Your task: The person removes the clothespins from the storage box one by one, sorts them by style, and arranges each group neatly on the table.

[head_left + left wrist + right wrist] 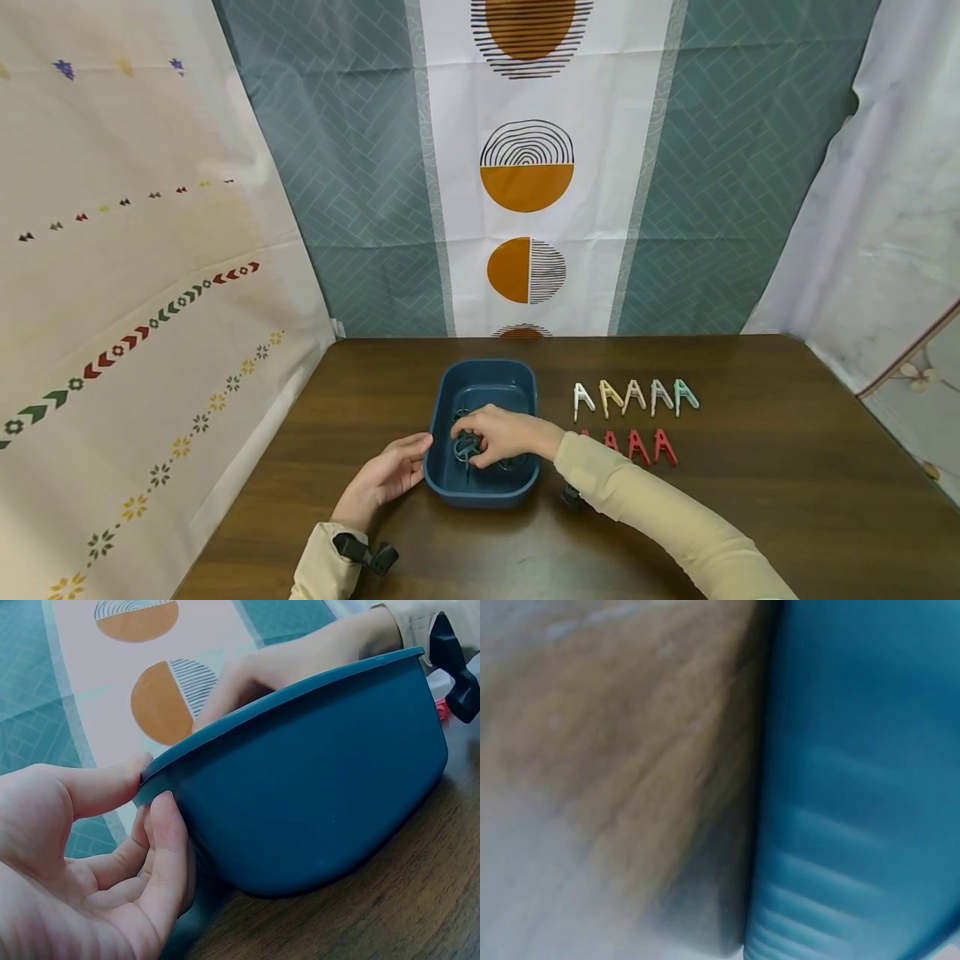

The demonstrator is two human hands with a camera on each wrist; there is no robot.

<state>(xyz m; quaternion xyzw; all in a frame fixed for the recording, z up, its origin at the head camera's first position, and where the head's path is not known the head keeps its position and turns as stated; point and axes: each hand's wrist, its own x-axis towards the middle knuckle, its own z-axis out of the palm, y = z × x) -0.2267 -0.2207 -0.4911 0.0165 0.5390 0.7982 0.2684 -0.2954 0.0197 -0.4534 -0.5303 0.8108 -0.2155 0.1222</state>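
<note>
A dark blue plastic basin [483,500] stands on the table. My left hand [393,471] holds its left side; in the left wrist view the thumb lies over the rim [285,694] and the fingers bend under it from outside. My right hand [504,433] reaches into the basin from the right, palm down, its fingers curled about a dark clothespin [467,446]. Other dark pieces lie partly hidden under that hand. The right wrist view is blurred and shows only the basin's ridged outer wall [855,780] beside the wood.
Right of the basin, spread clothespins stand in two rows: a back row of white, yellow, pinkish and mint ones [686,396], and a front row of red ones [664,447], partly behind my right sleeve [645,508]. Patterned cloths hang behind and beside the brown table [750,517].
</note>
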